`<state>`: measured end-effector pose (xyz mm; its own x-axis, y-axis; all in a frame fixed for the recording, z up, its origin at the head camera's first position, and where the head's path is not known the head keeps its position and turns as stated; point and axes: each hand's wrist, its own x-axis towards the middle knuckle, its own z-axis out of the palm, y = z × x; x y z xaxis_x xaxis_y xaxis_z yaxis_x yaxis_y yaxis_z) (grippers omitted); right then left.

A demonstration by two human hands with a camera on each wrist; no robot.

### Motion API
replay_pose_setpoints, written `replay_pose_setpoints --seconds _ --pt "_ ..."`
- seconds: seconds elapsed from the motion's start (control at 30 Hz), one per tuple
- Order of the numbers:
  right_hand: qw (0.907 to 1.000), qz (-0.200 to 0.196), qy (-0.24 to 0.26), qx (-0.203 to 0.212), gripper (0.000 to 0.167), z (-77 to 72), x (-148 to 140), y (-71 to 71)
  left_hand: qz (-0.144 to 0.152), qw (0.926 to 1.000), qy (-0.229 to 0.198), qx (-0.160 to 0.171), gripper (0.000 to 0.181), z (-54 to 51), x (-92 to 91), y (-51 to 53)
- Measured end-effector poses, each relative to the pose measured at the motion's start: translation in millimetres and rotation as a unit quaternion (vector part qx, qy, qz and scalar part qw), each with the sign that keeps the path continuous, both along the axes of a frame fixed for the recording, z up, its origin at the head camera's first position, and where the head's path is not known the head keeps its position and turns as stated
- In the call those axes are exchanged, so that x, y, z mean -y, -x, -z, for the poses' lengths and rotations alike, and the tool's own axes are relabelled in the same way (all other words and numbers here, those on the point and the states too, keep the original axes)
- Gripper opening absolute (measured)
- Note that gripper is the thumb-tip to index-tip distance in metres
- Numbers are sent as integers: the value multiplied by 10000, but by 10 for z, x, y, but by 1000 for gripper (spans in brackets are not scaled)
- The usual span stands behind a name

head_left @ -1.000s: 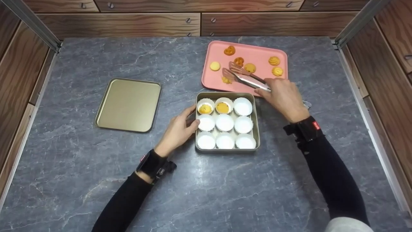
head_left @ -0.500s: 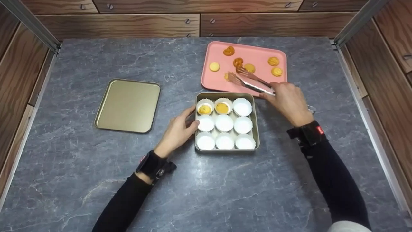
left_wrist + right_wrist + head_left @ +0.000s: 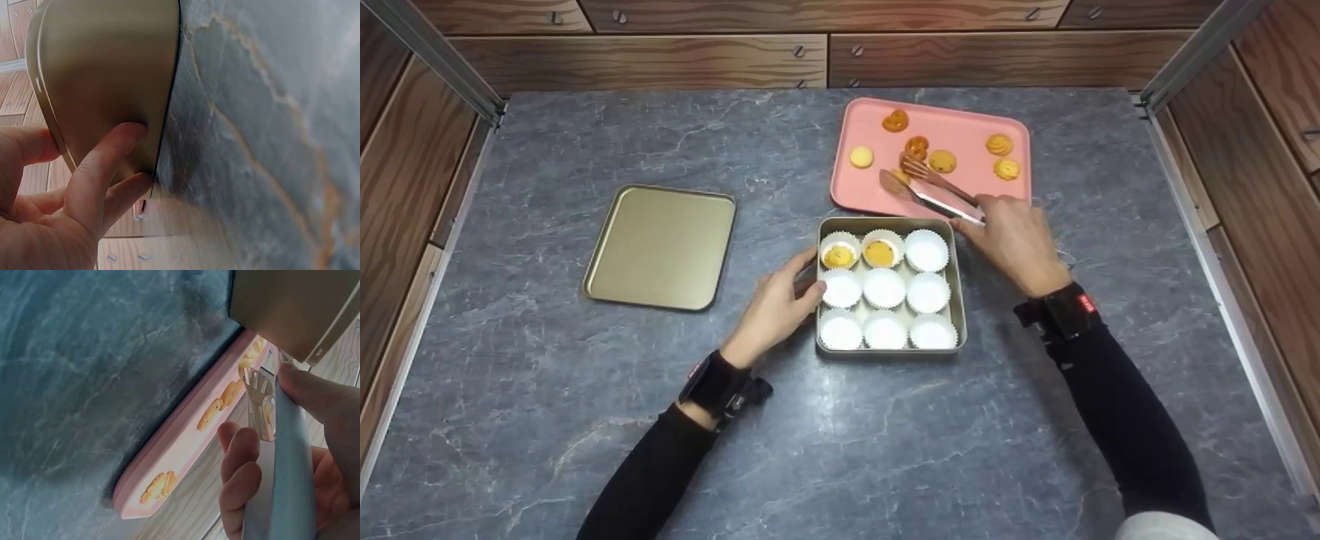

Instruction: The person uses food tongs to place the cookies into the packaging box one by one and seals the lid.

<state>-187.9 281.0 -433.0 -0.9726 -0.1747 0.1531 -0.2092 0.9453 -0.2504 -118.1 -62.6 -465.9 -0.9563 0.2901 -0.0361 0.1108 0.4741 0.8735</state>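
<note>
The left hand point(image 3: 780, 304), at centre frame, grips the left wall of the square tin point(image 3: 889, 353), thumb at the rim and fingertips against the outer face. The tin stands just right of centre on the grey worktop point(image 3: 622, 420) and carries nine paper cups point(image 3: 928, 292) in three rows. In the top row, the left cup contains a yellow cookie point(image 3: 838, 256), the middle cup a flat cookie point(image 3: 878, 253). The right hand point(image 3: 1020, 244), right of centre, wraps its fingers round the tongs point(image 3: 937, 203). The tong heads stand apart over the pink tray point(image 3: 952, 127) at upper right, a small cookie point(image 3: 899, 177) between them; I cannot tell whether they touch it. Six other cookies point(image 3: 895, 120) lie on the tray. The lid point(image 3: 660, 247) lies left of centre, well apart from the tin.
</note>
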Motion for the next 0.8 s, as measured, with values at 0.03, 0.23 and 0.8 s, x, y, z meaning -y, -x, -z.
replay_pose_setpoints --seconds 0.03,0.23,0.8 --pt "10000 0 -7 -1 36 6 -4 -1 4 10000 -14 -1 61 -2 -1 1" --pt "10000 -56 25 -46 35 25 -45 -24 4 10000 -54 -4 60 4 -6 4" --pt "9997 -89 110 -186 32 -61 -167 -147 16 9999 -119 -1 62 17 -5 4"
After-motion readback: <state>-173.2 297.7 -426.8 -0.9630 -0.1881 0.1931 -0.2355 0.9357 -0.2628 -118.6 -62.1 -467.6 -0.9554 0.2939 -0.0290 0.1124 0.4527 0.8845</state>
